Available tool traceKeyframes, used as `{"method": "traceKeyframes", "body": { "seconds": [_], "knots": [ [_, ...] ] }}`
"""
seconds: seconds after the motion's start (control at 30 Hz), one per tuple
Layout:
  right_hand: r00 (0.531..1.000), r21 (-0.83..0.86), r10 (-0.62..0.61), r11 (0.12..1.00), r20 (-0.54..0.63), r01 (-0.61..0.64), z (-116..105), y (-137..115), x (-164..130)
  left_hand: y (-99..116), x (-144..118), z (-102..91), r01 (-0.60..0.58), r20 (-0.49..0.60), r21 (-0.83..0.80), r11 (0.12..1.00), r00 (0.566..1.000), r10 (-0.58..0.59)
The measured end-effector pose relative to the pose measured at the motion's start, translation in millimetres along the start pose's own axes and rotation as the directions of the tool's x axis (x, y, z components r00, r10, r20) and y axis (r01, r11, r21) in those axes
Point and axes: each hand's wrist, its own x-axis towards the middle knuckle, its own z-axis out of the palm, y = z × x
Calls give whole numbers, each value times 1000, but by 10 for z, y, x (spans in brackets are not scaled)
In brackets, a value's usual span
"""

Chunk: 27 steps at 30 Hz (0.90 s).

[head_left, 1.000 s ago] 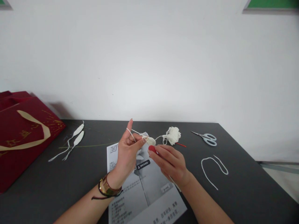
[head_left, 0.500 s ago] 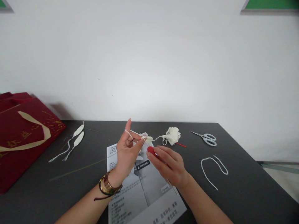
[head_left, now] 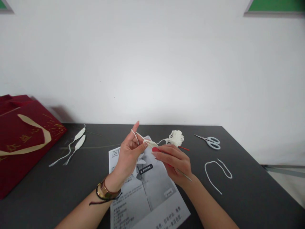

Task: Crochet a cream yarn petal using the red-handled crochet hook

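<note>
Above the instruction sheet (head_left: 147,187), my left hand (head_left: 128,154) pinches the small white crochet piece (head_left: 152,143), yarn looped over its forefinger; my right hand (head_left: 175,160) grips the red-handled hook (head_left: 156,149) touching it.

Both forearms come in from the bottom edge and angle toward the middle; the left hand (head_left: 130,152) is raised with the palm turned toward the camera, index finger pointing straight up, thumb and middle finger pinched together near the centre; a gold bangle and a dark cord sit on that wrist. The right hand (head_left: 175,160) is lower, back of the hand up, fingers curled inward in a loose pinch – its fingertips nearly meet the left's.
</note>
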Motion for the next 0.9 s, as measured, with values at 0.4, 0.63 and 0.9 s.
{"method": "traceKeyframes", "body": {
  "seconds": [0.4,0.63,0.9],
  "knots": [
    [997,15,44,999,-56,-43,-2,-15,31,132,62,-2,132,-39,-174,976,989,-140],
    [972,167,193,971,-136,-169,-32,-57,127,146,57,-18,249,52,-272,930,968,-244],
    [958,196,260,952,-117,-234,-26,-89,125,83,17,35,80,7,-152,985,997,-80]
  ]
}}
